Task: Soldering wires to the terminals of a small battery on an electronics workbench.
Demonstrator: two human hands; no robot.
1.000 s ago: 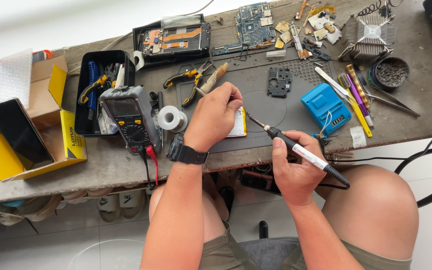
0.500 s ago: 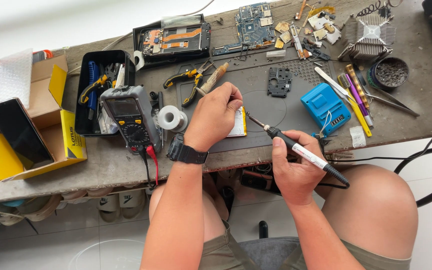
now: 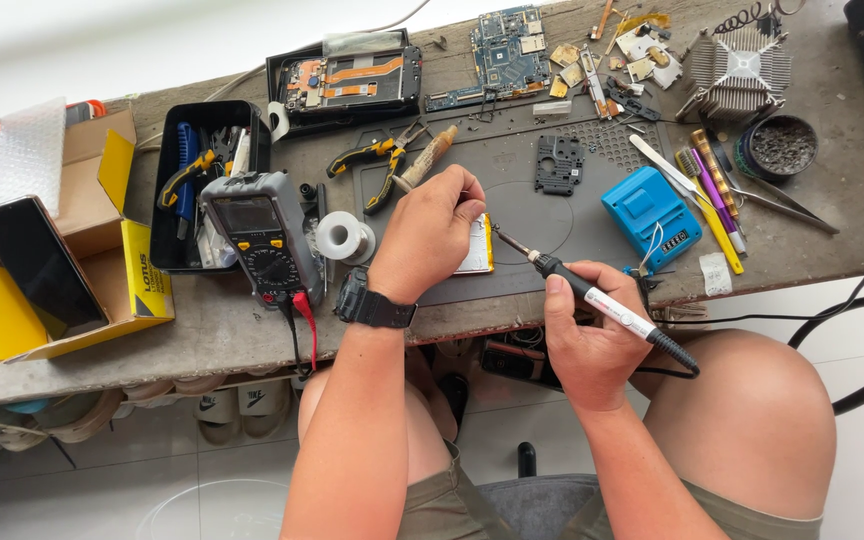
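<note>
My left hand (image 3: 430, 238), with a black watch on its wrist, rests closed over a small flat part with a yellow edge (image 3: 478, 252) on the dark work mat (image 3: 552, 215). A thin tool handle (image 3: 430, 157) sticks out beyond its fingers. My right hand (image 3: 589, 340) grips a black and white soldering iron (image 3: 592, 296). The iron's tip points up and left, ending just beside the yellow-edged part. Its cable runs off to the right over my knee.
A multimeter (image 3: 258, 233) and a solder spool (image 3: 340, 237) lie left of my left hand. A black tool tray (image 3: 164, 230), pliers (image 3: 377, 163), a blue box (image 3: 651, 215), circuit boards (image 3: 508, 45), a heat sink (image 3: 735, 66) and a yellow carton (image 3: 142, 280) crowd the bench.
</note>
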